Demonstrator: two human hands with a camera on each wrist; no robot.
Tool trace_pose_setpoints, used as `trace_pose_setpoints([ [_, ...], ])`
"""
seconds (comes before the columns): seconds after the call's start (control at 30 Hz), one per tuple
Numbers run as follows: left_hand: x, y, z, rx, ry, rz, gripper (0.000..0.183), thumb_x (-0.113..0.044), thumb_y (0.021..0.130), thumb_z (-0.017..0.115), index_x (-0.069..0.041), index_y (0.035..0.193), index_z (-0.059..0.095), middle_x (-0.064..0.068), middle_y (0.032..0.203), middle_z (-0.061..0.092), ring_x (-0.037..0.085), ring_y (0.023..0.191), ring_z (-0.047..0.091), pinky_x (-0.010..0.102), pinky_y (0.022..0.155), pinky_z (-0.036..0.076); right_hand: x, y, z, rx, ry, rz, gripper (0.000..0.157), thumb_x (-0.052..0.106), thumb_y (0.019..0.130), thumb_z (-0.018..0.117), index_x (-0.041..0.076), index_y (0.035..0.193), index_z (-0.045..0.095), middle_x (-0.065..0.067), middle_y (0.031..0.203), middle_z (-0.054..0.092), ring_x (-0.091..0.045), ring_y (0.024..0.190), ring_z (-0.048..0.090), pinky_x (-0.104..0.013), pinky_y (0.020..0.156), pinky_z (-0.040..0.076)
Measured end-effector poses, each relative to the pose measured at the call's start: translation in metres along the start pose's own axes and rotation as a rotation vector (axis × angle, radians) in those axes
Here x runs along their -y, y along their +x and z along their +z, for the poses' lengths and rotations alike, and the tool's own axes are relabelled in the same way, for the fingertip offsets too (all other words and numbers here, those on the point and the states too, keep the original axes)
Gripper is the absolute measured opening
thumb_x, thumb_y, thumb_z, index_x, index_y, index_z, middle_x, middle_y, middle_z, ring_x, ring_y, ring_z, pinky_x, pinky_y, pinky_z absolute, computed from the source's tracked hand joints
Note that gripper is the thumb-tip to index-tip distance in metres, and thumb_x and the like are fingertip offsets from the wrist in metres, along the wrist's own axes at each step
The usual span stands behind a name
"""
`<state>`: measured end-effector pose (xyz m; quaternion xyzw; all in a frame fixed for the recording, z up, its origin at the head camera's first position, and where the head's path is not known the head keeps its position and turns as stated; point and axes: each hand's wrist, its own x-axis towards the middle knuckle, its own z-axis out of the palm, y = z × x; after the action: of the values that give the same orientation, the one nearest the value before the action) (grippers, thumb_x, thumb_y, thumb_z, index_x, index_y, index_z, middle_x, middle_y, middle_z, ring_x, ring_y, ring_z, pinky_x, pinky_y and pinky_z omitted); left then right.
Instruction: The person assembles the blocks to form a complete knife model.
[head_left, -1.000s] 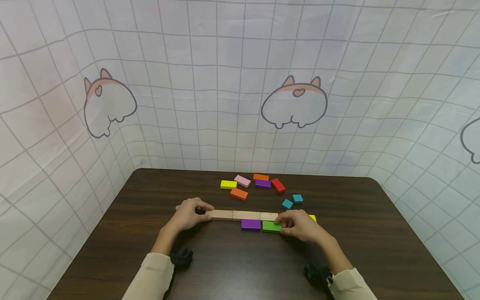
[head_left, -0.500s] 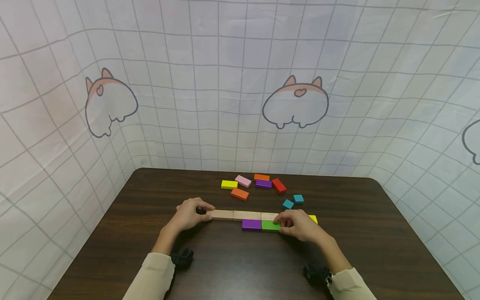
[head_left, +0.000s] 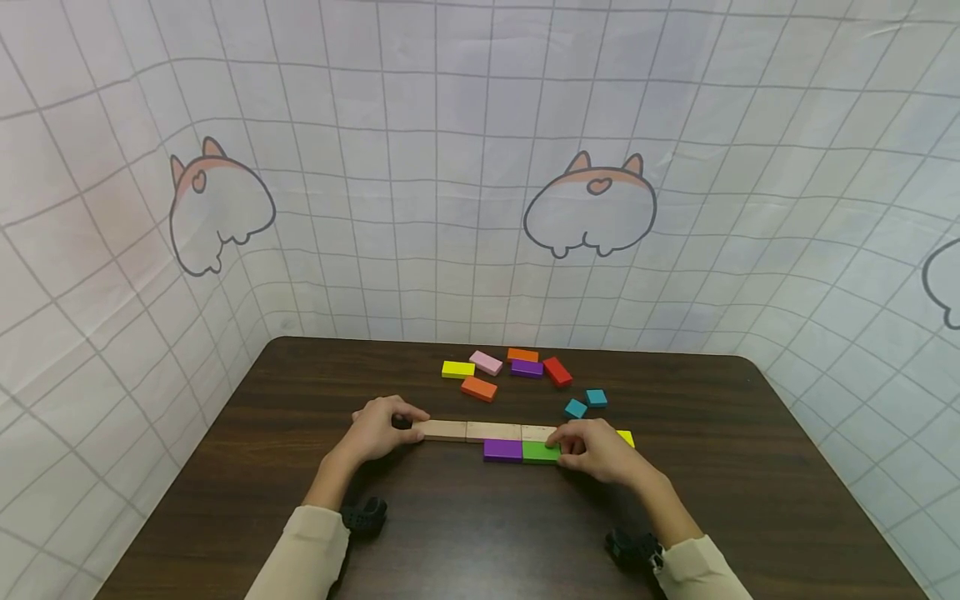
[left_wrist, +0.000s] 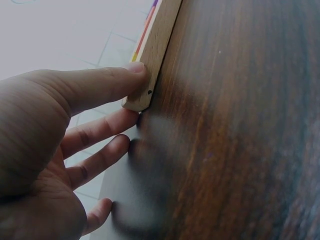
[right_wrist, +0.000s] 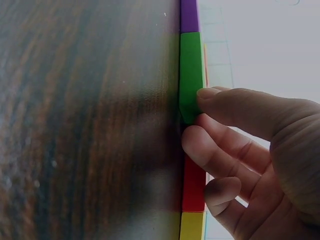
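My left hand (head_left: 377,430) holds the left end of a row of plain wooden blocks (head_left: 442,430). In the left wrist view its thumb lies on the end block (left_wrist: 156,55), with the index fingertip against its end. My right hand (head_left: 602,452) pinches a green block (head_left: 538,452) that lies in front of the row. The green block meets the end of a purple block (head_left: 502,450) on its left. The right wrist view has a red block (right_wrist: 194,186) and a yellow block (right_wrist: 192,225) beyond my fingers, in line with the row.
Behind the row lie loose blocks: yellow (head_left: 458,369), pink (head_left: 486,362), orange (head_left: 478,389), another orange (head_left: 522,355), purple (head_left: 527,368) and red (head_left: 557,372). Two small blue blocks (head_left: 596,397) lie nearer the right hand. A grid-patterned curtain (head_left: 450,208) hangs behind the dark table (head_left: 465,525).
My right hand has slid the green block slightly left, closing the small gap to the purple block. My left hand has stayed at the wooden row's end.
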<state>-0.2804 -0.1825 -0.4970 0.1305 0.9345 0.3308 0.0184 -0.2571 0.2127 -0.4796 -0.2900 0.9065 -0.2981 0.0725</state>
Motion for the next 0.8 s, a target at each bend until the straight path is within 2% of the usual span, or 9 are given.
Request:
trace_pose_setpoints([
  [0.23,0.0,0.0,0.0,-0.005,0.001,-0.001,0.022,-0.028,0.085,0.084,-0.032,0.106,0.081,-0.01,0.096,0.068,0.014,0.095,0.058,0.045,0.083,0.029,-0.001,0.001,-0.003,0.002,-0.002,0.026,0.021,0.012,0.092,0.076,0.011,0.113,0.076,0.008,0.082,0.063,-0.003,0.068,0.053,-0.023,0.063,0.048],
  [0.47,0.001,0.002,0.001,-0.01,0.0,0.008,0.022,-0.028,0.085,0.084,-0.032,0.106,0.081,-0.011,0.095,0.067,0.013,0.094,0.058,0.046,0.084,0.029,-0.004,0.006,-0.015,-0.123,0.053,0.009,0.021,0.015,0.094,0.075,0.009,0.114,0.075,0.004,0.09,0.069,-0.007,0.074,0.061,-0.024,0.067,0.052],
  [0.63,0.001,0.002,0.001,-0.012,0.004,0.007,0.021,-0.028,0.085,0.084,-0.033,0.106,0.081,-0.01,0.095,0.068,0.014,0.095,0.058,0.047,0.084,0.029,-0.012,0.022,-0.024,-0.21,0.108,0.055,0.029,0.018,0.093,0.077,0.009,0.12,0.073,-0.001,0.099,0.069,-0.015,0.08,0.06,-0.028,0.07,0.051],
  [0.8,0.001,0.001,0.001,-0.009,0.006,0.006,0.022,-0.029,0.086,0.084,-0.032,0.107,0.081,-0.01,0.096,0.068,0.014,0.096,0.059,0.047,0.084,0.03,-0.026,0.044,-0.035,-0.244,0.089,0.105,0.038,0.018,0.093,0.077,0.008,0.129,0.069,-0.009,0.108,0.069,-0.02,0.09,0.06,-0.033,0.076,0.052],
])
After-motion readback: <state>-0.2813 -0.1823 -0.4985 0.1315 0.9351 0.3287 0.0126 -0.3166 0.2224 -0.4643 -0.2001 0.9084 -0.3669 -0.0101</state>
